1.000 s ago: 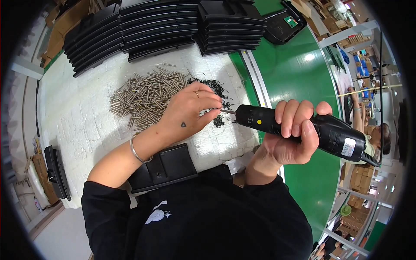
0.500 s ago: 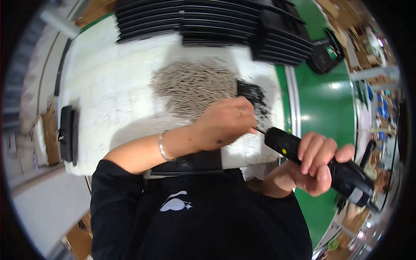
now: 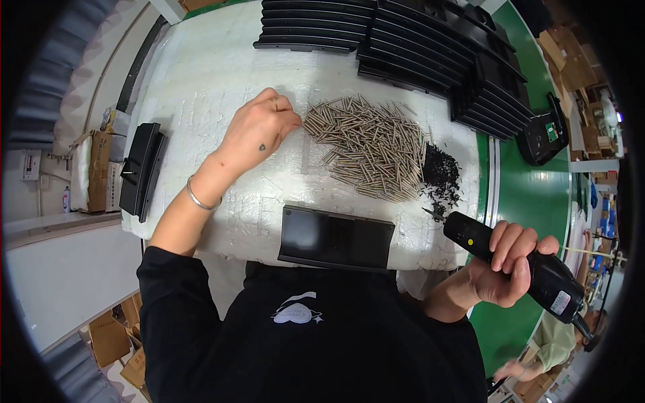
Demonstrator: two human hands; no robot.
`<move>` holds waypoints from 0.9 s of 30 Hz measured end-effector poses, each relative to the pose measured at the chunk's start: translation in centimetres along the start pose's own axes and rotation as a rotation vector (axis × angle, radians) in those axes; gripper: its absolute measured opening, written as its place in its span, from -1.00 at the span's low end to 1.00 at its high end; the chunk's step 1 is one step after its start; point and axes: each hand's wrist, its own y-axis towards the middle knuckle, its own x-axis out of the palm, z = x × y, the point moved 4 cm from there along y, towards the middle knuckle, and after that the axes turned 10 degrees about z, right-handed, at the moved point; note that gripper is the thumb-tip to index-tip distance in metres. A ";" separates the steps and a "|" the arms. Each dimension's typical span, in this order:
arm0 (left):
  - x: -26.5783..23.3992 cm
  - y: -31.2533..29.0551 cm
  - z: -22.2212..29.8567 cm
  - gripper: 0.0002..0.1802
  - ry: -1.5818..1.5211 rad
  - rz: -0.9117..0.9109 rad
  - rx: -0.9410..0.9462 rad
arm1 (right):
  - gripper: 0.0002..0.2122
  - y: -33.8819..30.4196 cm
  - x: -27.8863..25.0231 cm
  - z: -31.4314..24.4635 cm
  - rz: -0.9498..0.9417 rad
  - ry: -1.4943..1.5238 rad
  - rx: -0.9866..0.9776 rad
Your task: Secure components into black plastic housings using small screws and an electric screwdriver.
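Note:
My right hand [image 3: 517,258] is wrapped round a black electric screwdriver [image 3: 470,235], whose thin bit points toward a heap of tiny black screws [image 3: 441,171]. Beside the left edge of a pile of thin metal rods [image 3: 376,148], my left hand [image 3: 259,127] has its fingers closed in a pinch. Whatever may be between those fingertips is hidden. A glossy black rectangular panel [image 3: 336,238] lies flat at the near edge of the white work surface [image 3: 222,80], in front of my body. Neither hand touches it.
Stacks of similar black panels [image 3: 410,60] line the far side. Another black part [image 3: 141,172] stands at the left edge. To the right, a black case-like item [image 3: 542,134] rests on a green surface [image 3: 521,181]. Another person's hand [image 3: 517,369] shows at lower right.
My left hand has left the screwdriver's bit and moved left past the rods. The black panel and rod pile are now uncovered. My whole view has shifted; the right hand keeps its hold.

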 end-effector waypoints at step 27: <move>1.8 2.1 0.9 -0.87 0.141 -0.510 0.433 | -0.69 -0.8 3.3 0.2 -0.065 -0.034 0.030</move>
